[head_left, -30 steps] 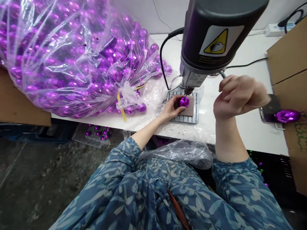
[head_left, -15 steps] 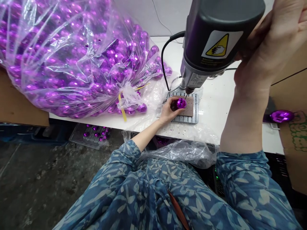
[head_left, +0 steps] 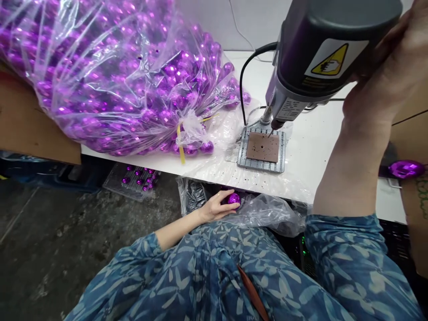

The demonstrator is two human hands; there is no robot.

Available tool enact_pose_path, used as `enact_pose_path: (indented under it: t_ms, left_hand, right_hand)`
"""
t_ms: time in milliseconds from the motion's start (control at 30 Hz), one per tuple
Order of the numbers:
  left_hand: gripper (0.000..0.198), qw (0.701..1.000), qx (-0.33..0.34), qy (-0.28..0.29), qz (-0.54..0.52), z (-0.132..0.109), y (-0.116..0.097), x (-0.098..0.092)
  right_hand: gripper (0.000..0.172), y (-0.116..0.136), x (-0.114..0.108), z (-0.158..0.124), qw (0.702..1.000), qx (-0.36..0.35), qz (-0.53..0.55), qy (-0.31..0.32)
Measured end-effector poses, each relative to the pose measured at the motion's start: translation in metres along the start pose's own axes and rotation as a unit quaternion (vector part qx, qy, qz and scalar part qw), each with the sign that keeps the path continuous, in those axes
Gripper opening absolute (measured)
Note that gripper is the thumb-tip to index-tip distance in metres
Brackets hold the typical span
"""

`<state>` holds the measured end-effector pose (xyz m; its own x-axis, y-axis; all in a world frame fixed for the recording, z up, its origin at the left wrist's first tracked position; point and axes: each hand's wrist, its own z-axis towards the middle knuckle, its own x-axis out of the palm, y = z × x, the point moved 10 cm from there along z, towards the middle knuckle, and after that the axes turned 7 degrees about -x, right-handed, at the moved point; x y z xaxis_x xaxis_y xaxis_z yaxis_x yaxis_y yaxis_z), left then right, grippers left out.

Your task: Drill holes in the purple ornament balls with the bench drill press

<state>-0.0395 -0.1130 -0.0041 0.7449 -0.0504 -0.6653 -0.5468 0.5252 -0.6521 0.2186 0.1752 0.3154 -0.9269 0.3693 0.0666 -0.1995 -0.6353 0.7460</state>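
Observation:
My left hand (head_left: 217, 207) pinches a shiny purple faceted ball (head_left: 233, 200) between thumb and fingers, below the table's front edge. Beneath it, a clear plastic bag (head_left: 267, 211) lies open at my lap. My right hand (head_left: 397, 58) is raised against the side of the black drill press (head_left: 337, 53), its fingers curled and partly hidden behind the motor housing; what they grip does not show. Under the drill bit (head_left: 270, 133), a brown board (head_left: 263, 147) with a small hole and dark shavings sits on the grey slotted base (head_left: 244, 162).
A big clear bag of purple balls (head_left: 133, 80), tied with a yellow strip, covers the table's left side. On the floor stands a clear tray (head_left: 133, 183) with several purple balls. Another purple ball (head_left: 406, 169) is at the right, by a cardboard box (head_left: 414, 223).
My left hand has brought the purple ball off the drill press board, down and towards me, over the plastic bag. My right hand stays at the drill press. The view has shifted a little.

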Motion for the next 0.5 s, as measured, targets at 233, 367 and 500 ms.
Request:
enact_pose_path:
  t_ms: [233, 367, 500]
  left_hand:
    - [0.052, 0.955, -0.264, 0.130, -0.025, -0.032, 0.072, 0.050]
    - [0.056, 0.942, -0.289, 0.142, -0.098, -0.021, 0.079, 0.064]
    - [0.045, 0.950, -0.252, 0.109, -0.149, 0.007, 0.052, 0.046]
  right_hand:
    - [0.055, 0.003, 0.000, -0.001, 0.999, 0.003, 0.044, -0.008]
    - [0.053, -0.007, 0.002, 0.006, 0.999, -0.024, 0.026, 0.012]
    - [0.057, -0.009, -0.001, 0.011, 0.996, -0.068, 0.051, 0.000]
